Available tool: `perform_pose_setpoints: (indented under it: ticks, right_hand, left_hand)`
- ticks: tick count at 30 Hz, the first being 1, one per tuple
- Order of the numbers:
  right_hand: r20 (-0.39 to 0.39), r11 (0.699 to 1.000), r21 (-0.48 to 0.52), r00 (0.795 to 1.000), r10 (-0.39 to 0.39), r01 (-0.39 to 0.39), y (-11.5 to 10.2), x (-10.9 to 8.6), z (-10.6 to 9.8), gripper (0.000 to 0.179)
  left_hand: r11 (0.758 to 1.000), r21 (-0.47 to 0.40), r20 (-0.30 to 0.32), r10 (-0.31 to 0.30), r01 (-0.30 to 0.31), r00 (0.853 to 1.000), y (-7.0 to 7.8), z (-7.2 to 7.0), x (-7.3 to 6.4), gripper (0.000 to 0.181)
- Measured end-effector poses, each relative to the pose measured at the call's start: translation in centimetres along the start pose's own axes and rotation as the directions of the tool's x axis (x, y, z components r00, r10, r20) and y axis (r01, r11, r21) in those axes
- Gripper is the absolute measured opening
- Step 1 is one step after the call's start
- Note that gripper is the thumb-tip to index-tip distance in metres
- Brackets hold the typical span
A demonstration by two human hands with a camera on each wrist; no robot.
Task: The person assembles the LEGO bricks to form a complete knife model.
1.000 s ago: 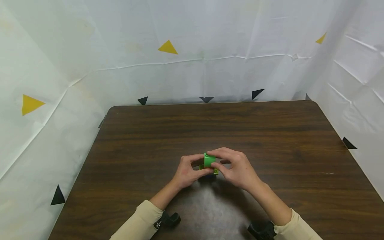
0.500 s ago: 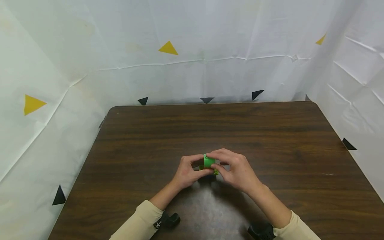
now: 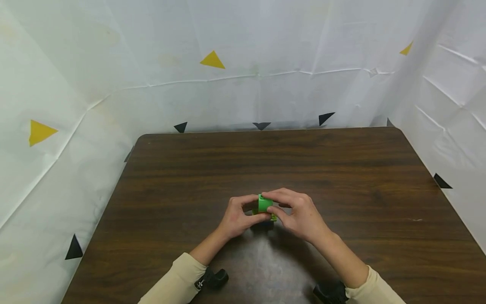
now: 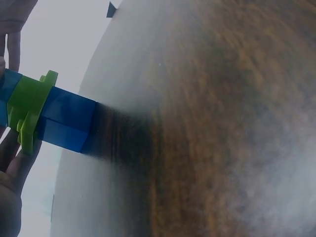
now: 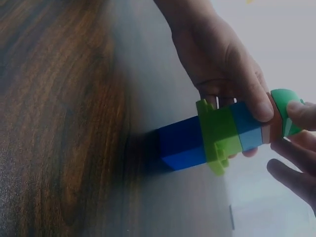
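A small tower of toy building bricks stands near the middle of the table. Its base is dark blue (image 5: 183,144). Above that come a lime-green brick with side flanges (image 5: 221,132), a lighter blue brick (image 5: 248,126) and a brown brick (image 5: 273,118). A rounded green brick (image 3: 265,203) tops the tower. My left hand (image 3: 237,215) grips the tower's upper part, thumb on the near side, around the lighter blue and brown bricks. From the other side, my right hand (image 3: 298,213) pinches the green top brick between thumb and fingers. Fingers partly cover the upper bricks.
The dark wood-grain table (image 3: 182,169) reaches to white sheeting (image 3: 265,42) at the back and sides. Yellow and black triangles mark the sheeting. Black wrist devices (image 3: 216,279) sit under both forearms, close to the tabletop.
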State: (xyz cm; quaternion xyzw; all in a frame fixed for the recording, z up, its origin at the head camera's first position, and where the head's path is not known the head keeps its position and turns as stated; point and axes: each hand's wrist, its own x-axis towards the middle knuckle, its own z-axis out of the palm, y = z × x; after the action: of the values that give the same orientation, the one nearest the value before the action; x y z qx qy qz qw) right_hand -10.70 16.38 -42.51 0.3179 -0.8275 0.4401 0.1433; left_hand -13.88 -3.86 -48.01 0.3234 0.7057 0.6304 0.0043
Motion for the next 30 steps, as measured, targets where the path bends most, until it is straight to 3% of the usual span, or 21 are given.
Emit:
perform_pose_setpoints:
  ticks: [5,8,19,30]
  right_hand:
    - [-0.005,1.0,-0.003,1.0,0.023,-0.023,0.0,-0.2,0.0,0.043]
    - [-0.004,1.0,0.007,1.0,0.024,-0.024,0.0,-0.3,0.1,0.044]
    - [-0.007,1.0,0.004,1.0,-0.002,0.002,0.1,-0.2,0.2,0.043]
    - [0.011,0.998,-0.034,0.998,0.06,-0.06,-0.2,-0.2,0.2,0.041]
  left_hand:
    - [1.0,-0.008,0.01,-0.005,0.005,1.0,1.8,-0.1,0.2,0.033]
    - [1.0,-0.022,0.015,-0.008,0.008,1.0,2.2,-0.1,0.2,0.032]
    - [0.999,-0.028,0.007,-0.021,0.021,1.0,1.9,-0.2,0.1,0.03]
    - [0.997,-0.017,0.009,-0.071,0.071,0.997,2.1,-0.2,0.1,0.031]
